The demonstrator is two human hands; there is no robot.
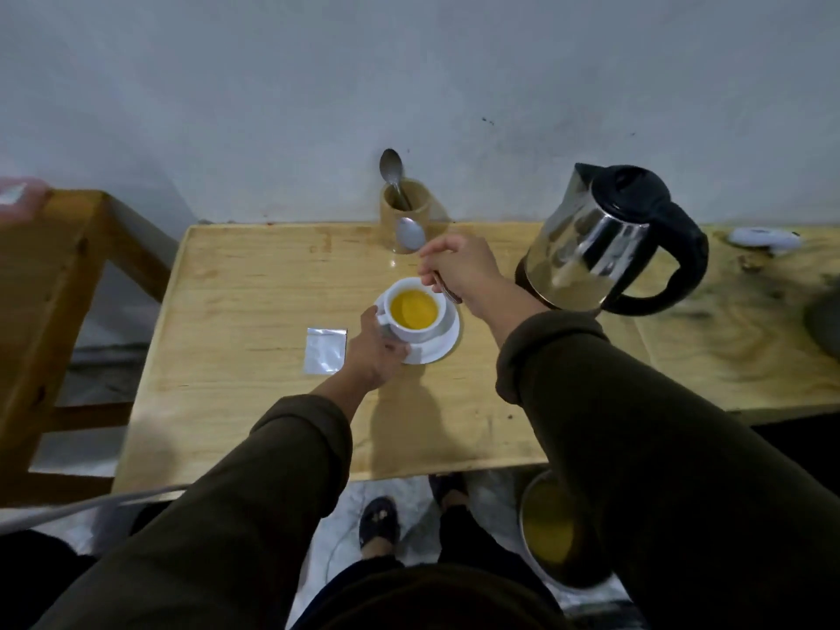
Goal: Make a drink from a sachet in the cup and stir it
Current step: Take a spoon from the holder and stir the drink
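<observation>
A white cup (412, 331) full of yellow-orange drink stands on a white saucer (437, 347) at the middle of the wooden table (236, 320). My left hand (373, 352) grips the cup at its handle side and touches the saucer's rim. My right hand (457, 268) hovers just behind and right of the cup, holding a metal spoon (410, 232) whose bowl points up and away, clear of the drink. A silver sachet (325, 350) lies flat on the table left of the cup.
A wooden holder (406, 211) with another spoon (391, 168) stands at the wall behind the cup. A steel kettle (609, 241) with black handle sits to the right. A wooden chair (50, 320) is at left. A metal bin (552, 532) stands on the floor under the table edge.
</observation>
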